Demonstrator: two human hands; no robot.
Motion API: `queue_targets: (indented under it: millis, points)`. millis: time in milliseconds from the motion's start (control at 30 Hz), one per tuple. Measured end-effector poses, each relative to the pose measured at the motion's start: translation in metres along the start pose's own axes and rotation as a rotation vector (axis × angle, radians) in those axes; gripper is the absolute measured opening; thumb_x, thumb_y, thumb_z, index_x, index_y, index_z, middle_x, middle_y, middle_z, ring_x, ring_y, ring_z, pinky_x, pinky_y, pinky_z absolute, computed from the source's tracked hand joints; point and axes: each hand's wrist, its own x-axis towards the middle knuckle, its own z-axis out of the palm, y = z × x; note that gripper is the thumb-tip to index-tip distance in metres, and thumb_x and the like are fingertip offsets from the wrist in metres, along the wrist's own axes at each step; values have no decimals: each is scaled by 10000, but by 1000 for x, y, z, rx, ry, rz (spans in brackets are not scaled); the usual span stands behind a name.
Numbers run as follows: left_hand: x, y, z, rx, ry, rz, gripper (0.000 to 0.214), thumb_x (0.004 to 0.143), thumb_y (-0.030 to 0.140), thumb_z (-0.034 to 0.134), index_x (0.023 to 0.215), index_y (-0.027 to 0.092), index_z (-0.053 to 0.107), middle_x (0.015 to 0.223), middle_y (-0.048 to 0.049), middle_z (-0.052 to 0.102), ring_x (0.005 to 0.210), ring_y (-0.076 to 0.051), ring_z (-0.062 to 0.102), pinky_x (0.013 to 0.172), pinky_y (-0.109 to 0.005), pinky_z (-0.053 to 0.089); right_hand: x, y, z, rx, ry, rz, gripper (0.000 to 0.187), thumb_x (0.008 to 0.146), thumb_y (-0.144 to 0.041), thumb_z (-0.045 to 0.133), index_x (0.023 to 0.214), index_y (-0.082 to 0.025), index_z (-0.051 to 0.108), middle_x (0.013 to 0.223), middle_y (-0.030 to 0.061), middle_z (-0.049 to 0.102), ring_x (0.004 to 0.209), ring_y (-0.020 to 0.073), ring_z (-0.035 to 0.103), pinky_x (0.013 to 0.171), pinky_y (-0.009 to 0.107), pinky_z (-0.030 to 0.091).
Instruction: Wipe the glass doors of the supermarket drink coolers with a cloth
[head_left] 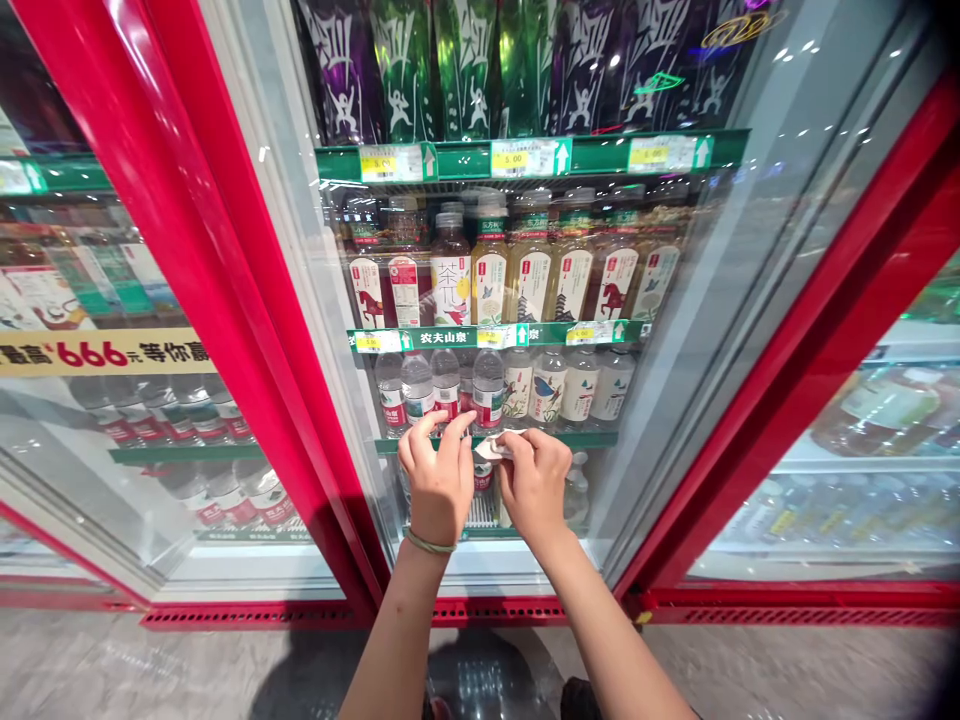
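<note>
My right hand (pixel 537 478) pinches a small crumpled white tissue (pixel 491 447) between thumb and fingertips. Beside it, my left hand (pixel 441 480) is raised with its fingers apart and nothing visible in them; a thin greenish band (pixel 429 544) circles that wrist. Both hands are in front of the glass door of a drinks fridge. I cannot tell whether the left fingertips touch the glass. Behind them stand small water bottles with red labels (pixel 487 390) and bottles with pale printed labels (pixel 548 388), seen through the glass.
Tea bottles (pixel 490 270) fill the shelf above, over a green price rail (pixel 450 337). Purple and green bottles (pixel 465 70) stand higher up. Red door frames (pixel 247 250) run along both sides. A red vented base (pixel 495 611) meets the grey floor (pixel 150 670).
</note>
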Motion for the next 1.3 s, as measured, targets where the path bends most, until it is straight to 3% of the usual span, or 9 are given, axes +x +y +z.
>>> queue_targets:
  millis: [200,300,433,533,667,900,1133,1300]
  points:
    - [0,-3,-1,10,2,13,308,969,138,619,1242,238,720,1239,-123,547,1172,-263,525,1081,-468,442,7,8,-3,4,122,106,272,892,-91,568,1119,-235,610,1112,81,548,1059,256,494,921,404,386]
    - [0,-4,-1,9,5,14,315,966,135,619,1243,243,722,1245,-122,546,1177,-263,521,1078,-464,447,0,2,3,1,105,77,240,882,-99,583,1082,-230,612,1073,77,557,1019,251,498,894,396,386]
    - [-1,-5,-3,10,-6,-2,317,972,146,612,1249,257,719,1255,-118,543,1187,-260,520,1080,-460,451,2,-10,6,34,37,5,318,901,-91,559,1173,-251,601,1100,73,591,1042,241,522,905,385,392]
    - [-1,-7,-5,12,-8,-1,313,978,147,604,1251,252,717,1254,-121,545,1183,-256,528,1091,-466,444,7,-5,3,41,84,56,343,911,-87,553,1207,-255,595,1150,83,579,1088,245,522,935,398,395]
    - [-1,-11,-7,8,-4,-3,300,981,159,598,1240,243,724,1248,-126,554,1182,-257,534,1093,-459,447,3,3,6,4,153,122,284,877,-86,563,1103,-248,620,1105,81,545,1054,258,506,908,422,394]
    - [0,-14,-11,11,-9,15,311,983,151,599,1264,232,703,1249,-123,551,1186,-252,541,1109,-453,434,4,-10,7,37,85,17,315,916,-83,563,1153,-274,643,1144,77,581,1104,248,530,933,411,417]
    - [-1,-22,-16,11,-14,-2,324,980,157,599,1275,248,699,1263,-124,543,1195,-264,523,1097,-468,445,3,5,8,100,264,-2,456,882,-21,539,1218,-305,661,1171,75,603,1178,255,556,1012,443,458]
    - [-1,-23,-16,5,-19,-18,321,993,181,575,1279,260,697,1262,-120,548,1198,-261,528,1099,-466,450,-15,-3,25,-11,176,-24,422,901,-194,619,1311,-280,573,1272,113,518,1290,310,469,1096,545,427]
